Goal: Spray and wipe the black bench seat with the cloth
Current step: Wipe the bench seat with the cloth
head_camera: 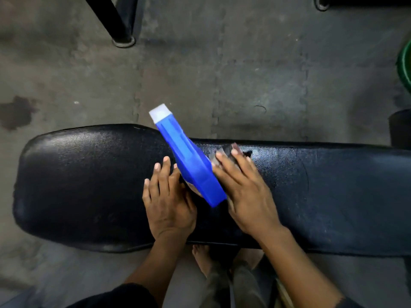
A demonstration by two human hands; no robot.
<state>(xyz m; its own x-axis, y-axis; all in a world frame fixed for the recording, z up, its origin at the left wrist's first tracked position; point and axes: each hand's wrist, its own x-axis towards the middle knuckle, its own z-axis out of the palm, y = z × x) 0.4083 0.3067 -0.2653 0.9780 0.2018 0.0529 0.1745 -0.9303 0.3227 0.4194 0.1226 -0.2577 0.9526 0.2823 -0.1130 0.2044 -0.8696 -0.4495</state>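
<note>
One black bench seat (89, 185) spans the view. One blue spray bottle (191, 161) lies on it between two hands: left hand (168, 203) flat, fingers straight; right hand (244, 192) presses one dark cloth (222, 153) with straight fingers.

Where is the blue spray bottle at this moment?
In the head view, the blue spray bottle is near the middle, over the black bench seat, between the left hand and the right hand, its white tip pointing away from the person.
</note>
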